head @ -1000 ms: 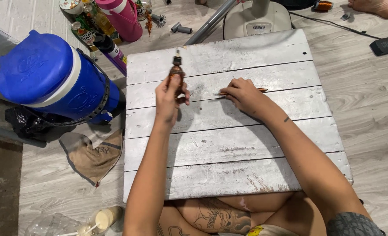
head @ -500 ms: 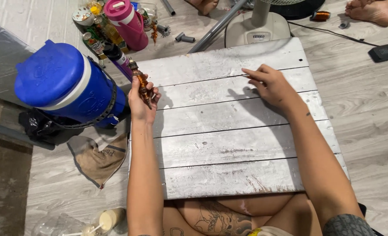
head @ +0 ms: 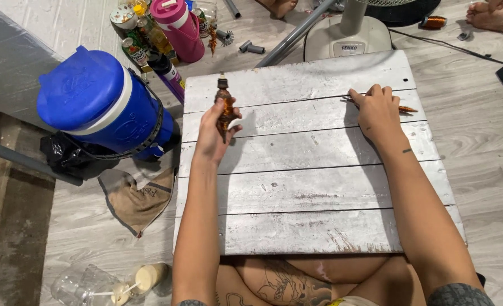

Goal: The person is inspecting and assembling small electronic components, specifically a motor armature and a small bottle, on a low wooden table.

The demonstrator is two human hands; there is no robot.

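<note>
My left hand [head: 213, 131] grips a slim copper-brown spindle-shaped piece [head: 225, 103] with a dark tip, held upright over the upper left of a grey-white wooden plank board [head: 313, 187]. My right hand [head: 375, 110] lies palm down on the board's upper right, fingers resting on a thin orange-brown pointed stick [head: 405, 109] that pokes out to its right.
A blue drum-shaped cooler jug [head: 98, 107] stands left of the board, with a tan cloth [head: 135, 198] below it. A pink bottle [head: 177, 28], cans and small bottles crowd the upper left. A white fan base [head: 347, 37] sits behind the board. Plastic cups [head: 109, 283] lie lower left.
My left hand moved with the spindle piece from the board's left edge back over the board. My right hand stays pressed on the upper right plank.
</note>
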